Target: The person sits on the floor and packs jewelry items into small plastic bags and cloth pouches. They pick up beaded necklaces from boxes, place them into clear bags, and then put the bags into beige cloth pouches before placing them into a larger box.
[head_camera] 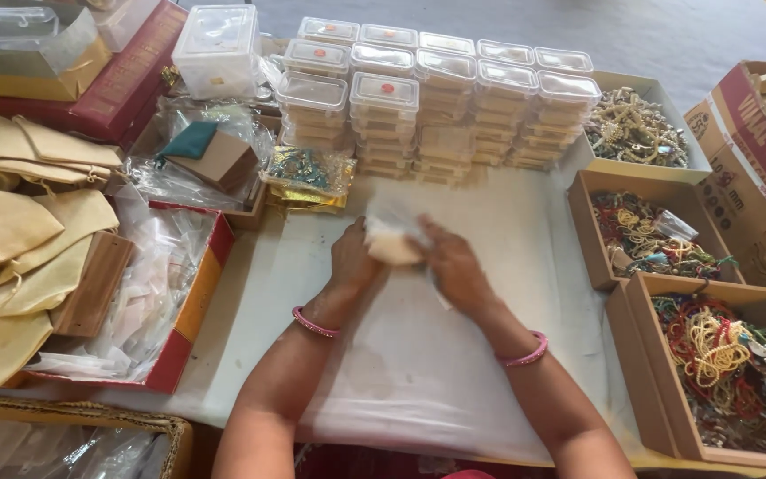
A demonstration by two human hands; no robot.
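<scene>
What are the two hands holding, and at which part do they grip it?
Both the left hand and the right hand hold a small cream pouch by its two ends; motion blur hides the finger positions.

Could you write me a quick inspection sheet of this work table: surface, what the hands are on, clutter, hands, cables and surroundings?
Surface: white sheet covers the table.
Job's things: small cream packet in a clear wrapper, held between both hands.
Clutter: stacks of clear lidded boxes; cardboard boxes of coloured beads; cream cloth pouches; red tray of clear bags.
Grippers: left hand and right hand both grip the packet; pink bangles on both wrists.
Cables: nothing seen.
Surroundings: grey floor beyond the table.
</scene>
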